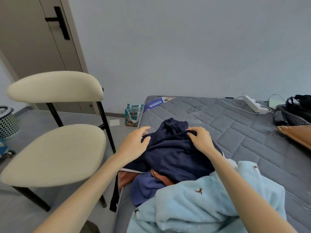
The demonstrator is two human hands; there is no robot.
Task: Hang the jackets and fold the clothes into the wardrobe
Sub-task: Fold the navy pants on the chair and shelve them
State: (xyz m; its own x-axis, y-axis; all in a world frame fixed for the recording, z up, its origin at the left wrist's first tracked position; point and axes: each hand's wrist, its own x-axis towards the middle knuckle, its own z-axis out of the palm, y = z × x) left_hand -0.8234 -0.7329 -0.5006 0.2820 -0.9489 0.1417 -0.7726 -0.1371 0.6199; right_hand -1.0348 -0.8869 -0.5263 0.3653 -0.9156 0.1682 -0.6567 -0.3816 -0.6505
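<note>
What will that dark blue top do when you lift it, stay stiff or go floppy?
Probably floppy: the dark blue top already lies crumpled in soft folds on the mattress. It likely bunches where the right hand pinches it, the rest drooping. It may tug the lighter blue cloth beneath, since they overlap.

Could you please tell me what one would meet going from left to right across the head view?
From the left: mesh basket → cream chair → left hand → navy garment → right hand → white power strip → black bag.
</note>
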